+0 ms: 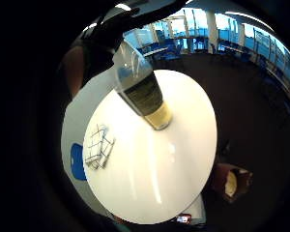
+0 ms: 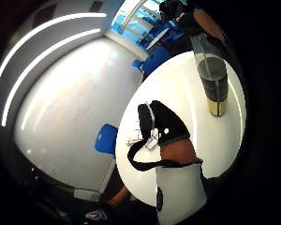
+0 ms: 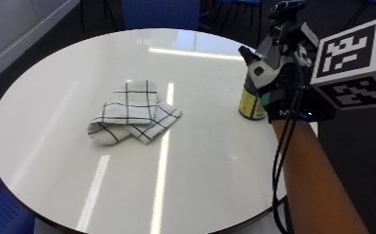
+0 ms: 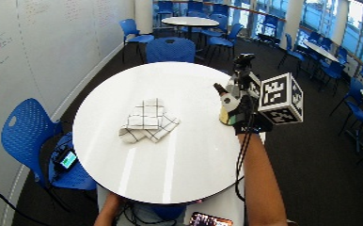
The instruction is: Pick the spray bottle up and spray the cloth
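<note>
A spray bottle (image 3: 246, 105) stands upright near the right edge of the round white table (image 3: 194, 180). It has a clear top, a dark label and yellowish liquid at its base. My gloved right hand (image 3: 282, 87) is right beside its upper part and hides most of it from the outside view. From the palm, the bottle (image 1: 145, 92) is close, with my fingers (image 1: 121, 24) stretched straight past its top. The thumb (image 2: 159, 122) stands apart from the bottle (image 2: 214, 84). A crumpled white cloth with dark checks (image 3: 133, 114) lies left of centre on the table.
A blue chair (image 4: 28, 127) stands at the table's left with a phone (image 4: 66, 159) on its seat. Another blue chair (image 4: 169, 49) is at the far side. More tables and chairs fill the room behind. Bare tabletop lies between cloth and bottle.
</note>
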